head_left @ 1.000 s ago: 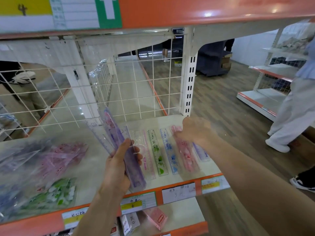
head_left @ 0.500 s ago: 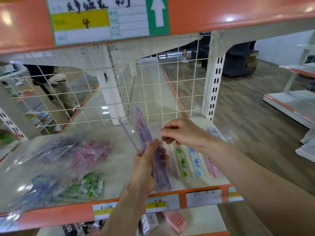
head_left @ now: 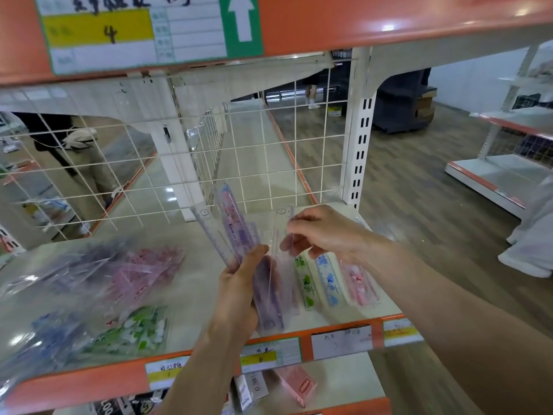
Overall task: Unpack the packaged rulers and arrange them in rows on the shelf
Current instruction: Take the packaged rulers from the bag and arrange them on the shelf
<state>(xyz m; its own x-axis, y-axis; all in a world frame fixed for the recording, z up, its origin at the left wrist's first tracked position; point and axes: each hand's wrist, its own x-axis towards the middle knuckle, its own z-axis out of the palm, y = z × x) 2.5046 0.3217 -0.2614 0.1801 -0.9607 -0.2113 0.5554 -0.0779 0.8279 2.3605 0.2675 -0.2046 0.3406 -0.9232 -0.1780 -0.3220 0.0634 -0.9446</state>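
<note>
My left hand (head_left: 239, 292) grips a fanned bundle of clear rulers (head_left: 236, 235) with purple and pink print, held upright above the white shelf (head_left: 197, 301). Beside it, my right hand (head_left: 323, 232) pinches one clear ruler (head_left: 282, 235) at the right side of the bundle. On the shelf's right part lie a green ruler (head_left: 305, 284), a blue ruler (head_left: 329, 283) and a pink ruler (head_left: 357, 284) side by side in a row. Clear plastic bags of rulers lie on the left: a pink pack (head_left: 143, 271), a green pack (head_left: 134, 330) and a purple-blue pack (head_left: 51, 333).
A white wire grid (head_left: 179, 163) backs the shelf, with a slotted upright post (head_left: 359, 139) at the right. An orange shelf edge with price tags (head_left: 341, 339) runs along the front. Small boxes (head_left: 296, 384) sit on the shelf below. A person (head_left: 80, 154) stands behind the grid.
My right hand left the laid rulers at the shelf's right, came back to the bundle and now pinches one ruler from it. The left hand kept hold of the bundle.
</note>
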